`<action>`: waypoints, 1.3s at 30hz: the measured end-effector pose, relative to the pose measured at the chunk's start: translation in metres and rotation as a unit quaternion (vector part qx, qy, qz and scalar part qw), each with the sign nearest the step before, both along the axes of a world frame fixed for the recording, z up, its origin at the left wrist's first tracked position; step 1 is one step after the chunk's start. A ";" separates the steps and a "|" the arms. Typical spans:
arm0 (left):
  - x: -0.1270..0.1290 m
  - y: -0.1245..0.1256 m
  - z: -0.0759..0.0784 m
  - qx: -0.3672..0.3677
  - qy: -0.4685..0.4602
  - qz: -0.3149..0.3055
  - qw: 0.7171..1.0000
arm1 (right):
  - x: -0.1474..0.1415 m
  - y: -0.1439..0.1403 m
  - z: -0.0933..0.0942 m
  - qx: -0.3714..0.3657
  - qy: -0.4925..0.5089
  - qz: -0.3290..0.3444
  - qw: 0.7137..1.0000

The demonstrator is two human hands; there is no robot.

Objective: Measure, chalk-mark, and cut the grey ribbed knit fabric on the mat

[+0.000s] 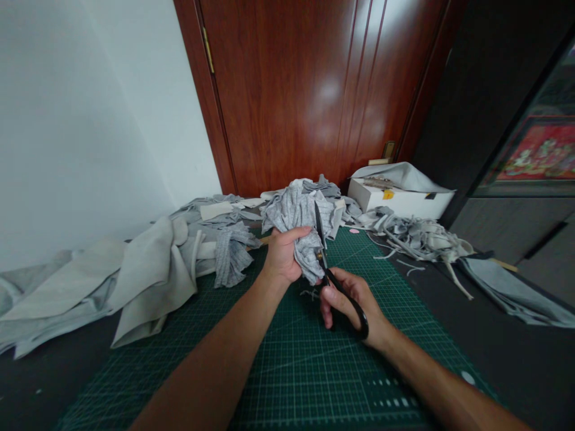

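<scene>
My left hand [284, 252] is closed around a bunched piece of grey ribbed fabric [309, 256], lifted over the green cutting mat [287, 353]. In my right hand [348, 297] is a pair of scissors [345, 293] with black handles, its blades pointing away from me. The blades lie against the right side of the fabric, and part of them is hidden by it. Below the fabric, a few loose threads [309, 293] show above the mat. Behind my left hand more grey ribbed fabric [287, 206] is heaped.
Pale grey fabric pieces [153, 269] lie along the left. A white box [404, 200] stands at the back right, with tangled fabric strips [417, 233] before it and folded grey fabric [512, 287] farther right. A wooden door [287, 90] rises behind.
</scene>
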State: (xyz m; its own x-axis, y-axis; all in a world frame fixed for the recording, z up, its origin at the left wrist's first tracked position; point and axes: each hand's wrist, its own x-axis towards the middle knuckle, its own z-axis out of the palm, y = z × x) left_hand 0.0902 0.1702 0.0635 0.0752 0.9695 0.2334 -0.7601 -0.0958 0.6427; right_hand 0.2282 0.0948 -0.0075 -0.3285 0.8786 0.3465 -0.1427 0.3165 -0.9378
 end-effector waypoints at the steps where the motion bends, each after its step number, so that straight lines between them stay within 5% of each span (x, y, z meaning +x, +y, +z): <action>1: 0.000 -0.001 0.000 0.002 0.003 -0.001 1.000 | 0.000 0.000 0.000 0.001 0.001 -0.003 1.000; 39: 0.004 -0.006 -0.002 0.024 0.037 -0.011 0.999 | -0.007 -0.006 0.011 -0.036 -0.032 -0.113 0.992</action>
State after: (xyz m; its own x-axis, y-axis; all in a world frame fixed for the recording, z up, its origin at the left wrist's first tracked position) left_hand 0.0941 0.1642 0.0612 0.1157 0.9551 0.2727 -0.7126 -0.1114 0.6927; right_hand 0.2212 0.0891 0.0035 -0.1394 0.9542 0.2647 -0.0161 0.2651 -0.9641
